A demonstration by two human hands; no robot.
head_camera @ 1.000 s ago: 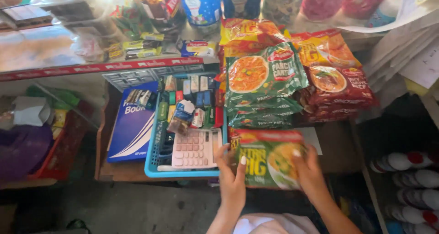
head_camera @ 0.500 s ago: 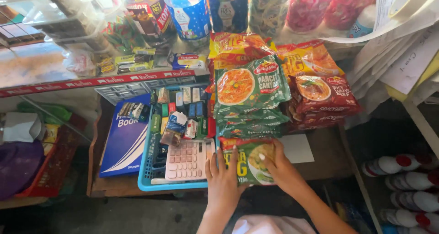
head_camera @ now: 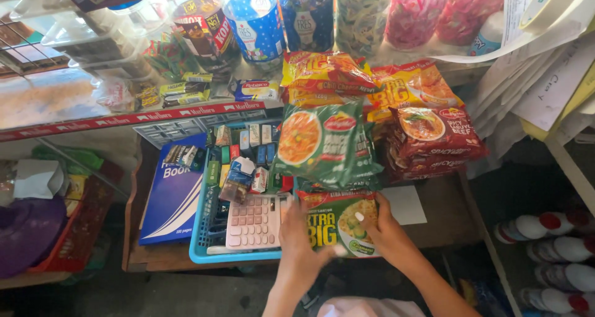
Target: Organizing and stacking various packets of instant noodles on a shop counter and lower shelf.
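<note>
**Green noodle packet held at both ends on a shop shelf**

Green and orange, the noodle packet (head_camera: 338, 224) is gripped from both sides and lies flat at the front edge of the wooden shelf (head_camera: 443, 221), just in front of the stack of green noodle packs (head_camera: 325, 146). Its left edge is covered by the left hand (head_camera: 299, 239), whose fingers are laid close together over the packet, the fingertips reaching up beside the pink calculator (head_camera: 254, 221). Its right edge is clasped by the right hand (head_camera: 387, 233), with the thumb pressed on the printed face and the other fingers curled round the side; how far they reach underneath cannot be told.

The calculator is set in a blue plastic basket (head_camera: 201, 246) filled with small boxes and sachets. A blue notebook (head_camera: 173, 193) is propped just left of the basket. A stack of red noodle packs (head_camera: 434, 140) is piled right of the green stack, with orange packs (head_camera: 325, 72) behind. A white slip of paper (head_camera: 406, 205) lies on the shelf beside the right hand. Clear jars of sweets (head_camera: 427, 13) are ranged along the counter above.
</note>
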